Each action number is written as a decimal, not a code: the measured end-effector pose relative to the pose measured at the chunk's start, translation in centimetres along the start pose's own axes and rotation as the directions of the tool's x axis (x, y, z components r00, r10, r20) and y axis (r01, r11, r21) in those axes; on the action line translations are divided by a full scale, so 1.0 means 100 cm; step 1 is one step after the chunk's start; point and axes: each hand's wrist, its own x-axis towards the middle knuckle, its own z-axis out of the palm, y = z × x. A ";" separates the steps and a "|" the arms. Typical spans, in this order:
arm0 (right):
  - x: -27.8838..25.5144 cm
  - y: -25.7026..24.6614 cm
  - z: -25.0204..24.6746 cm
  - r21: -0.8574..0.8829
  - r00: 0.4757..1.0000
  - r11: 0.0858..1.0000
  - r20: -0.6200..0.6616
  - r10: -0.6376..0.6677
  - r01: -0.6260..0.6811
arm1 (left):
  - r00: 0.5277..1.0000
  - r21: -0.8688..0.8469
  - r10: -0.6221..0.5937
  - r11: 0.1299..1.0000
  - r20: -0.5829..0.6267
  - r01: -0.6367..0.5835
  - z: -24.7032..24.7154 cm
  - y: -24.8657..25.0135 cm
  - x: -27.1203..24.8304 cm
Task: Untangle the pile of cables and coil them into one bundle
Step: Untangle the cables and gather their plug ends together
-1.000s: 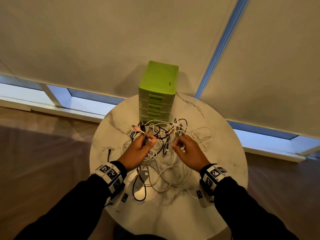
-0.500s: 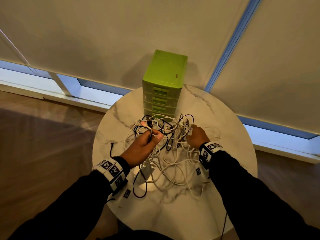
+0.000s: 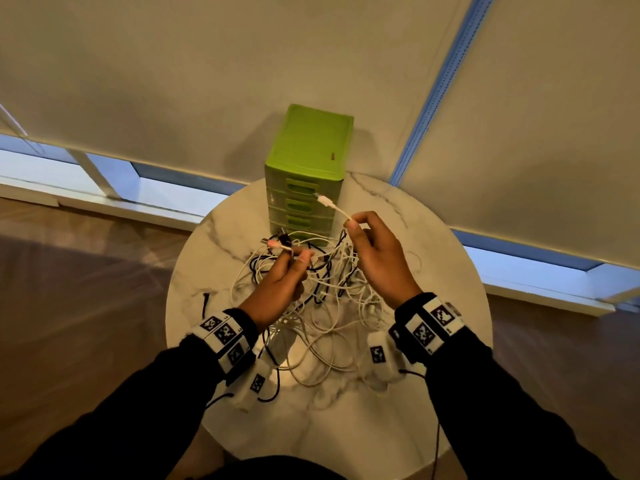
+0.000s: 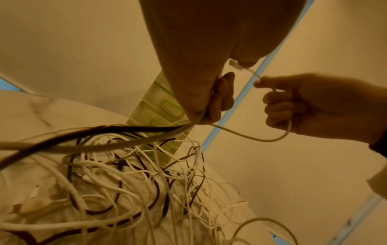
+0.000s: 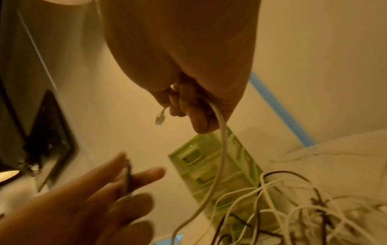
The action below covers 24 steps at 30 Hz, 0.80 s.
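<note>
On the round marble table (image 3: pixel 433 258), tangled pile of cables (image 3: pixel 322 306), white and black mixed, sits mid-top, just in front of a green drawer unit (image 3: pixel 310 157) at the far edge. Right hand (image 3: pixel 379 258) raised above the pile, thumb and forefinger pinching a white cable (image 3: pixel 337 211) just behind its connector (image 3: pixel 325 200); connector end sticks up toward the drawer fronts. Right wrist view: same cable runs through the curled fingers (image 5: pixel 188 106) and drops down to the heap. Left hand (image 3: pixel 282 282) lower, over the pile's near-left part, fingers curled around a bunch of cable ends (image 3: pixel 277 243), white and black, plugs poking out past the thumb. Left wrist view shows one white strand looping from the left fist across to the right hand, black and white strands trailing from the fist down to the pile. One black cable end (image 3: pixel 206 299) lies apart at the table's left side. Both wrists carry marker-tagged bands. Blinds behind the table, wooden floor either side.
</note>
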 end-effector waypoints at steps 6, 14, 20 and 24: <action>-0.043 -0.010 0.051 0.032 0.994 0.998 0.097 -0.052 0.050 | 0.998 -0.147 0.049 0.988 0.034 -0.043 0.003 0.007 -0.001; -0.078 0.008 0.085 0.101 0.934 0.994 0.356 -0.006 -0.032 | 0.982 -0.003 0.148 0.989 -0.115 -0.149 -0.025 0.022 -0.018; -0.085 0.038 0.102 -0.098 0.866 0.995 0.494 0.073 -0.027 | 0.966 -0.372 0.207 0.894 -0.153 -0.250 -0.063 0.061 -0.037; -0.089 0.072 0.097 -0.496 0.827 0.867 0.509 0.238 0.055 | 0.912 -0.392 0.280 0.835 -0.301 -0.386 -0.114 0.110 -0.046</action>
